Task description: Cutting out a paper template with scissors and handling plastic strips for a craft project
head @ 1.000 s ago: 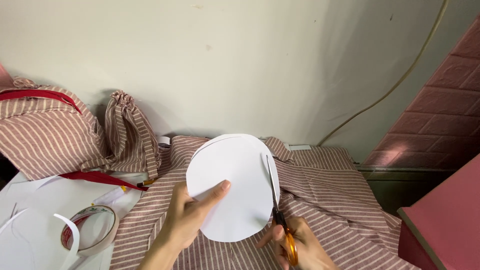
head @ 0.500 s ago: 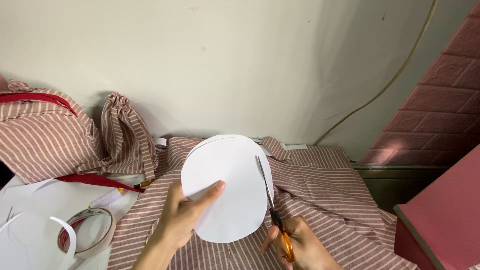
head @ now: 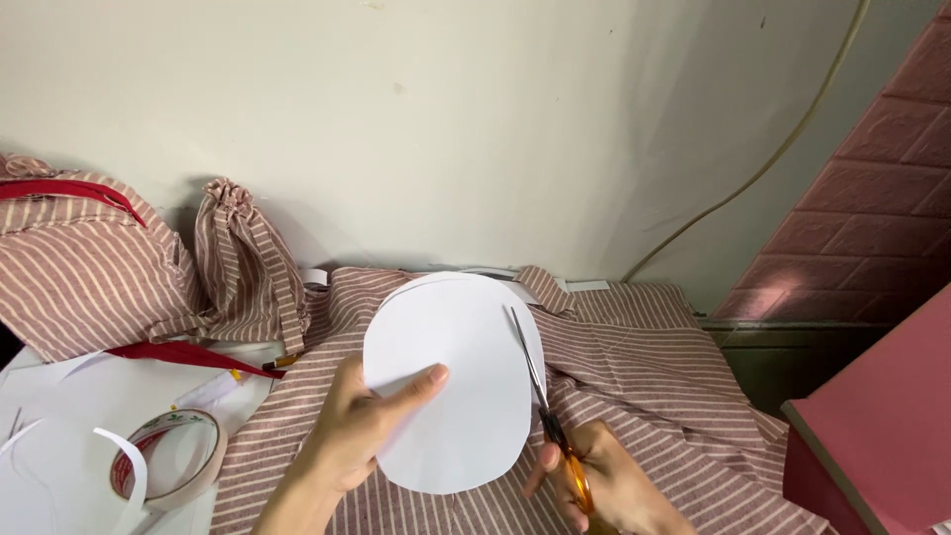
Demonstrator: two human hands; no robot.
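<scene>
Item: white paper oval point(head: 451, 386), centre frame, above striped cloth point(head: 644, 396). My left hand point(head: 362, 426) pinches its 9 o'clock edge. My right hand point(head: 604, 485) grips orange-handled scissors point(head: 543, 406), blades at 3 o'clock. Trimming underway, I judge; next cut needs the paper turned steadily.

The oval sheet point(head: 458, 381) is plain white paper, smooth and matt. The scissors point(head: 548, 421) have dull metal blades and glossy orange plastic handles. Beneath lies woven striped cloth point(head: 654, 357), soft and creased. At near left, a tape roll point(head: 170, 458) looks shiny. The far wall point(head: 446, 129) is matt painted plaster.
</scene>
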